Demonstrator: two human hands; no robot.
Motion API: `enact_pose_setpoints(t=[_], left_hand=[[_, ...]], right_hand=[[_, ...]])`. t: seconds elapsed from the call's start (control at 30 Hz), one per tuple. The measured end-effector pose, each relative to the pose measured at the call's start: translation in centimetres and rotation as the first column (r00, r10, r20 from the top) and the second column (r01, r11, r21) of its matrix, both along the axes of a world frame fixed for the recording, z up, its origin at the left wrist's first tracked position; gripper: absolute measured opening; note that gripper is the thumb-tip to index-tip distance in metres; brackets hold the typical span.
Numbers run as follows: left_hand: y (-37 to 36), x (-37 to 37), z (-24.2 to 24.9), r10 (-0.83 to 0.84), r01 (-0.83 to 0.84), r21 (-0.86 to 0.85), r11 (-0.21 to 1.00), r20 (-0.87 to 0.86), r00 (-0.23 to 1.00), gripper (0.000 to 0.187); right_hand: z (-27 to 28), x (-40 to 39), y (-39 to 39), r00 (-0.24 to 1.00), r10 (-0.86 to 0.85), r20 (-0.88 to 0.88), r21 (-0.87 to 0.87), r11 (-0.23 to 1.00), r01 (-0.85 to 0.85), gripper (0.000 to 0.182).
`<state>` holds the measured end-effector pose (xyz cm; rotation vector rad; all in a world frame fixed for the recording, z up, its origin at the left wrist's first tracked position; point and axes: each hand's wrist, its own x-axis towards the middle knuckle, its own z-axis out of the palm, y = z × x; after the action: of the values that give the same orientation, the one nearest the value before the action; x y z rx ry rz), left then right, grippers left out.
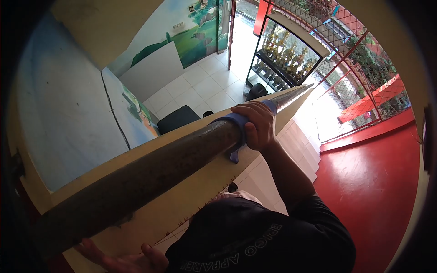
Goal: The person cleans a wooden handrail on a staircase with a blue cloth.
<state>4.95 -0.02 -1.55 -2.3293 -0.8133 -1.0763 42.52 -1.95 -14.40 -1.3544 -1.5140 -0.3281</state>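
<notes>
A thick dark metal pipe rail (150, 175) crosses the view from lower left to upper right, above a cream half wall (182, 200). My right hand (257, 123) is wrapped over the far part of the rail. It grips a blue-purple cloth (234, 119) draped around the pipe, and one end of the cloth hangs below. At the bottom left, my left hand (125, 261) is just below the near part of the rail, with its fingers apart and nothing visible in it. Part of that hand is cut off by the frame's edge.
Beyond the wall, a glass cabinet (277, 73) holds several gold trophies. A black chair (177, 119) stands on white floor tiles. A red floor (364, 182) and a wire-mesh grille (350, 59) are on the right. Beige tiled steps (296, 145) lie below the rail.
</notes>
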Motion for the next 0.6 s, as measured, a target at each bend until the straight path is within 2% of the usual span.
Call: enact_pose_setpoints(t=[0.03,0.13,0.17,0.33,0.4,0.5,0.6], left_hand=[[-1.0,-0.3,0.1,0.132,-0.134,-0.037,0.99,-0.056,0.99,0.069],[0.0,-1.9,-0.2,0.115,-0.124,-0.03,0.992,-0.207,0.972,0.076],[0.0,-1.8,-0.6,0.119,-0.121,0.001,0.993,-0.156,0.98,0.063],[-0.1,-0.8,-0.4,0.142,-0.135,0.073,0.988,-0.096,0.985,0.053],[-0.2,-0.3,-0.3,0.146,-0.141,0.079,0.987,-0.063,0.987,0.05],[-0.3,-0.2,-0.4,0.147,-0.141,0.106,0.984,-0.048,0.988,0.047],[-0.4,-0.6,-0.8,0.146,-0.139,0.136,0.981,-0.043,0.988,0.044]], right_hand=[[0.0,-0.1,-0.2,1.0,-0.004,-0.001,-0.001,1.0,0.004,0.04],[-0.2,-0.6,0.1,0.999,-0.036,0.008,0.022,0.999,0.036,0.034],[-0.2,-0.9,0.1,0.999,-0.036,-0.001,0.022,0.999,0.036,0.032],[1.7,-3.4,0.2,0.998,-0.048,-0.042,0.009,0.999,0.049,0.026],[4.1,-7.2,0.9,0.999,-0.033,0.009,0.071,0.997,0.032,0.025],[6.0,-9.2,1.0,0.999,0.041,0.01,-0.044,0.998,-0.041,0.033],[5.0,-7.7,0.4,0.992,0.048,0.114,-0.048,0.998,-0.043,0.046]])
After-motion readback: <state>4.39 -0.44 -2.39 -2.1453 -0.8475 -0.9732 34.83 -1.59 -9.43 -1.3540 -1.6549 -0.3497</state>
